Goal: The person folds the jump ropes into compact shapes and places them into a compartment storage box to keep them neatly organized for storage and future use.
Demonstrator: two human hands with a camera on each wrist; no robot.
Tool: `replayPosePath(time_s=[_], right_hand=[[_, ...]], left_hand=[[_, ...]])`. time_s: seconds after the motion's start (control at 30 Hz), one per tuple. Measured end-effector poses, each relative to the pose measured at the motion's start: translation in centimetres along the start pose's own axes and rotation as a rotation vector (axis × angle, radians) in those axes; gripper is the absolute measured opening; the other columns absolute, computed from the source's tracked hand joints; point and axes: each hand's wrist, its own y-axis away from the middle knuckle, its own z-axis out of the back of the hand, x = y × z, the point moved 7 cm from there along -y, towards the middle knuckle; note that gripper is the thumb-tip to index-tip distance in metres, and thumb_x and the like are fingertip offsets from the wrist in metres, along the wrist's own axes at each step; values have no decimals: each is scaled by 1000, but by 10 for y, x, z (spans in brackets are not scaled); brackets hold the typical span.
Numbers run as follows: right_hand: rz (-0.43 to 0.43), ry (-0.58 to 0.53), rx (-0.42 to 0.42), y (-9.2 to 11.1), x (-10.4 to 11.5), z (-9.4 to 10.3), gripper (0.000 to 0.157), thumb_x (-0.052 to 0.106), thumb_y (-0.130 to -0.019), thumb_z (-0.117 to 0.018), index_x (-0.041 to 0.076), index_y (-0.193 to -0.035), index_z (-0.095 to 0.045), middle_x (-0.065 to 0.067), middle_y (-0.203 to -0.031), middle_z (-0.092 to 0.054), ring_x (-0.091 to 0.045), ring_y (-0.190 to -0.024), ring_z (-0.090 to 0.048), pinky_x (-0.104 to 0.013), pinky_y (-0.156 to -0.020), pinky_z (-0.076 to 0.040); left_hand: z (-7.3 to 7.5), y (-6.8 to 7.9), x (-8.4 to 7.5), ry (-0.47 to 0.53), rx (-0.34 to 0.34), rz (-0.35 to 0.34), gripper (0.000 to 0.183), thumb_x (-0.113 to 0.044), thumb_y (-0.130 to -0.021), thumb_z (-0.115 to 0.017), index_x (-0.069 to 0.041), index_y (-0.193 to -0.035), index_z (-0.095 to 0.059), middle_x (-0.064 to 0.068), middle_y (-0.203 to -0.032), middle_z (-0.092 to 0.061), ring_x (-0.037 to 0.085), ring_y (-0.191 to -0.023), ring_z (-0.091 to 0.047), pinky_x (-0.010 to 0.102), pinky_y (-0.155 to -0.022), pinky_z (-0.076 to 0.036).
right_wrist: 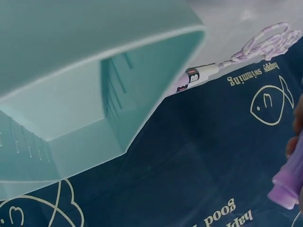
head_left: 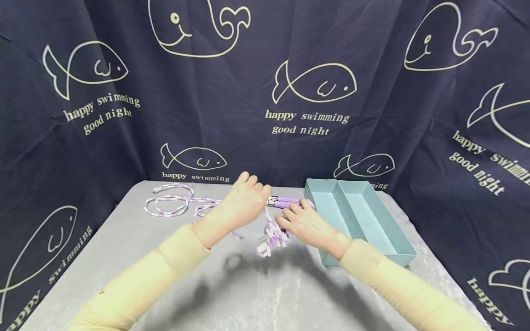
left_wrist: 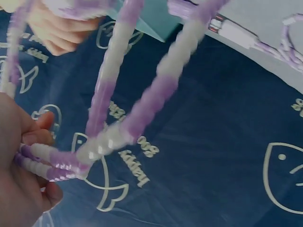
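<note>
My left hand (head_left: 242, 197) grips a purple-and-white beaded jump rope, whose strands (left_wrist: 109, 142) run out between its fingers in the left wrist view. Below and between the hands, a gathered bundle of this beaded rope (head_left: 273, 239) hangs over the table. My right hand (head_left: 308, 223) is just right of the bundle, beside the teal box. In the right wrist view its fingers (right_wrist: 298, 116) wrap around a purple jump rope handle (right_wrist: 286, 182) at the right edge. The palm side of that hand is mostly hidden.
A two-compartment teal box (head_left: 344, 209) stands on the grey table (head_left: 232, 294) at the right. Behind my hands lie purple handles (head_left: 285, 201) with black-and-white labels. Another beaded rope (head_left: 167, 214) lies looped at the back left. A dark fish-print curtain (head_left: 248, 101) encloses the table.
</note>
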Motion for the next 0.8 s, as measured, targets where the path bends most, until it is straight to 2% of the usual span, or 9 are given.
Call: replayPosePath(time_s=[0.1, 0.17, 0.33, 0.43, 0.57, 0.63, 0.8], right_hand=[[42, -28, -20, 1, 2, 6, 22, 6, -87, -45, 15, -104, -56, -3, -82, -53, -24, -80, -50, -42, -73, -37], [59, -42, -53, 1, 2, 11, 24, 7, -88, -42, 16, -106, -56, -2, -82, -52, -23, -81, -49, -41, -74, -37], [78, -88, -189, -2, 0, 29, 28, 4, -92, -34, 14, -105, -57, -2, -81, -52, -22, -78, -49, -41, -76, -38], [96, -121, -259, -2, -3, 36, 28, 2, -93, -35, 13, -103, -59, -1, -81, -54, -21, -76, -50, -41, -76, -39], [123, -150, -263, -1, -5, 43, 27, 2, -93, -36, 13, -102, -60, 1, -83, -55, -20, -78, -50, -41, -79, -40], [132, -167, -270, 2, -6, 47, 28, 2, -94, -35, 12, -101, -60, 1, -84, -55, -19, -78, -51, -42, -80, -40], [100, -240, -340, 8, -11, 52, 27, 2, -94, -35, 9, -99, -61, 0, -84, -57, -20, -77, -52, -43, -80, -40]], left_hand=[[-10, 3, 7, -6, 6, 9, 5, -9, -78, -58, -12, -79, -55, 3, -61, -56, 22, -65, -47, 36, -69, -32], [-18, 6, 13, -1, 10, 14, 7, -9, -78, -59, -12, -83, -56, 3, -63, -56, 22, -66, -48, 36, -69, -33], [-34, 14, 23, 45, 8, 12, 11, -8, -79, -56, -11, -89, -57, 4, -67, -57, 24, -69, -49, 37, -70, -33], [-37, 16, 26, 72, -29, 7, 12, -5, -80, -53, -11, -89, -57, 4, -69, -57, 25, -70, -49, 37, -70, -33], [-35, 13, 32, 76, -83, 20, 8, -4, -80, -52, -10, -84, -55, 4, -65, -57, 25, -66, -49, 37, -67, -34], [-40, 12, 41, 71, -72, 43, 7, -4, -79, -54, -10, -83, -54, 4, -64, -57, 25, -65, -49, 36, -66, -33], [-61, 23, 61, 85, 34, 108, 8, -5, -80, -57, -10, -81, -52, 5, -67, -58, 25, -66, -50, 37, -67, -33]])
